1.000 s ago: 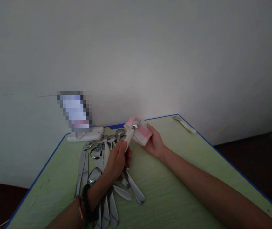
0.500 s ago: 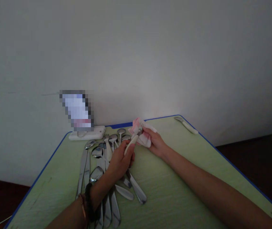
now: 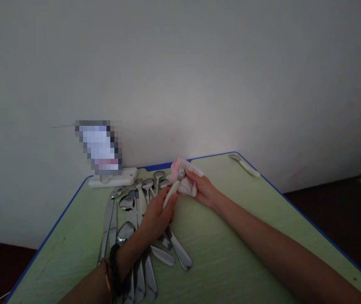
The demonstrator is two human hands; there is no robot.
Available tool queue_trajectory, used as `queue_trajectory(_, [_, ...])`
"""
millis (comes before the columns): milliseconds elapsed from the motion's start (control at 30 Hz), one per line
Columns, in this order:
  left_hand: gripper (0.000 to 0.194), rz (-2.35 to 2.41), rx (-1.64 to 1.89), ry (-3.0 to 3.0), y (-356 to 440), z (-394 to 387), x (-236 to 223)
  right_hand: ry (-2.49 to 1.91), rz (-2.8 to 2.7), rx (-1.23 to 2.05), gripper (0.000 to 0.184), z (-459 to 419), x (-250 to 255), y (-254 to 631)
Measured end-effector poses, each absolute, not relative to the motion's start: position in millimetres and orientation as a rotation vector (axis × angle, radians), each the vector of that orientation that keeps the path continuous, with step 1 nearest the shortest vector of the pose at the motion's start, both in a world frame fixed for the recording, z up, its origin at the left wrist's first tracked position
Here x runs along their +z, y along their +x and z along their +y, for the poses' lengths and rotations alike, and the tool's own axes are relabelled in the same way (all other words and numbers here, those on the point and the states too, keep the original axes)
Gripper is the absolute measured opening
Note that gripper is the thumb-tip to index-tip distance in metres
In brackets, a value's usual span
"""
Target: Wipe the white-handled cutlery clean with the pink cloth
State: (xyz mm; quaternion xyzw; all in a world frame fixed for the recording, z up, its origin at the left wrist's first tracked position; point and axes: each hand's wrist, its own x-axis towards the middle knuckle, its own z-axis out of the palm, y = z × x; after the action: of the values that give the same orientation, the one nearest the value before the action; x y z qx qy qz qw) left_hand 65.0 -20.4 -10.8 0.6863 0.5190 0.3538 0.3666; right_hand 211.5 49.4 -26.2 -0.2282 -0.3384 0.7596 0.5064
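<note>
My left hand (image 3: 160,211) is closed around the white handle (image 3: 171,194) of a piece of cutlery, tilted up to the right. Its metal head (image 3: 181,173) lies against a pink and white cloth (image 3: 188,185), which partly covers it, so I cannot tell its kind. My right hand (image 3: 204,188) grips that cloth from the right, the thumb over the metal head. Beneath and around my left hand lies a pile of metal cutlery: several spoons (image 3: 126,202), a white-handled fork (image 3: 141,198) and long, flat-handled pieces (image 3: 180,249), some hidden by my forearm.
Another white-handled utensil (image 3: 245,164) lies at the far right corner of the green table (image 3: 231,236), which has a blue edge. At the back left, a blurred-out screen (image 3: 100,145) stands on a white base (image 3: 114,177). A grey wall (image 3: 199,84) rises behind the table.
The cloth has shifted slightly and opened out around the metal head, with my right thumb pressing nearer it. The whole view has moved a little; both hands keep their holds.
</note>
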Motion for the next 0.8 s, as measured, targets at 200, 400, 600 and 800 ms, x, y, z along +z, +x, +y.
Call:
queue_trajectory(200, [0.03, 1.322, 0.901, 1.755, 64.6, -18.3, -16.6, -0.593, -0.726, 1.749, 0.027, 48.9, -29.8, 211.0])
queue_trajectory(400, [0.027, 1.283, 0.875, 1.777, 63.3, -18.9, -16.8, -0.612, -0.756, 1.759, 0.025, 51.3, -33.4, 212.4])
queue_trajectory(600, [0.024, 1.264, 0.856, 1.819, 63.3, -19.7, -15.0, -0.634, -0.781, 1.759, 0.022, 49.5, -28.9, 211.5])
queue_trajectory(800, [0.027, 1.282, 0.832, 1.81, 64.1, -18.4, -12.2, -0.596, -0.747, 1.764, 0.021, 47.6, -27.3, 209.7])
